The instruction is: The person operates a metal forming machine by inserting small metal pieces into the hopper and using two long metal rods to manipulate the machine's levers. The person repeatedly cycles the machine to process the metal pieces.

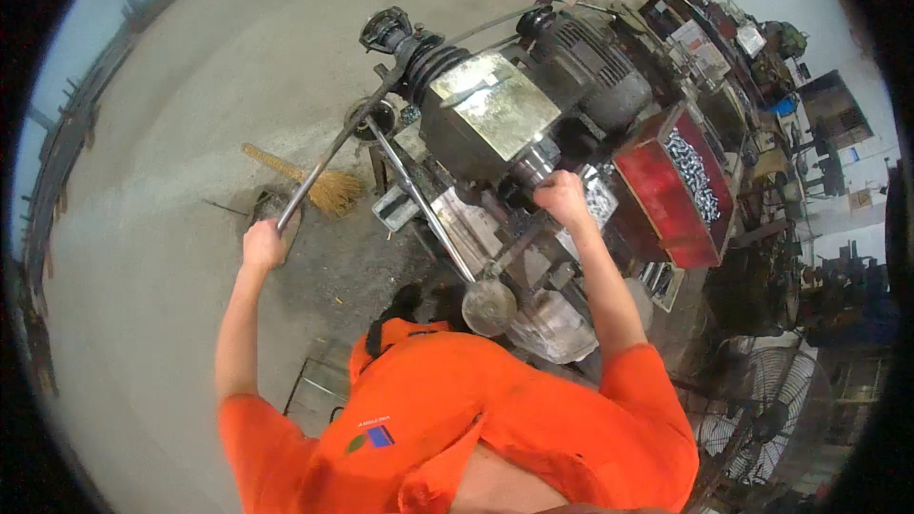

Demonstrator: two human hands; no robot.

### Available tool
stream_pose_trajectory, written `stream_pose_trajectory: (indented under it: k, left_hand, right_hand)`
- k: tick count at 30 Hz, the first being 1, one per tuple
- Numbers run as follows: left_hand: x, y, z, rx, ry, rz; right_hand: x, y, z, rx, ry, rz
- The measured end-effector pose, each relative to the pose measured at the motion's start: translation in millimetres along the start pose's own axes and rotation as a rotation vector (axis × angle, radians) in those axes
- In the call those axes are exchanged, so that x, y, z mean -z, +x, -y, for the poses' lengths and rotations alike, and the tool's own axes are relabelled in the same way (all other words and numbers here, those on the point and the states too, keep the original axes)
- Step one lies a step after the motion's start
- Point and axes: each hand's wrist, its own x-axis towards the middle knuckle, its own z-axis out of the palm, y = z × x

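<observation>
My left hand (265,245) is wrapped round the lower end of a long metal lever (328,158), which rises to the far left end of a greasy machine (497,107). My right hand (562,198) is closed right beside the machine's round, shiny spindle nose (535,164). Whatever its fingers hold is hidden or too small to name. Below the spindle lies the machine bed, with a round metal disc (489,307) at its near end. A second bar (419,192) slants from the lever down toward that disc.
A red bin (657,192) full of small metal parts stands right of the spindle. Behind the machine head sits a ribbed motor (595,71). A straw broom (333,192) lies on the floor at left; a caged fan (762,409) stands at lower right.
</observation>
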Motion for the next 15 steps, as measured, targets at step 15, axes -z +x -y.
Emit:
stream_pose_trajectory:
  k: [15]
  left_hand:
    - [34.5,166.8,112.9,-0.179,0.219,-0.17]
  right_hand:
    - [-12.0,-0.2,-18.5,0.108,-0.217,-0.13]
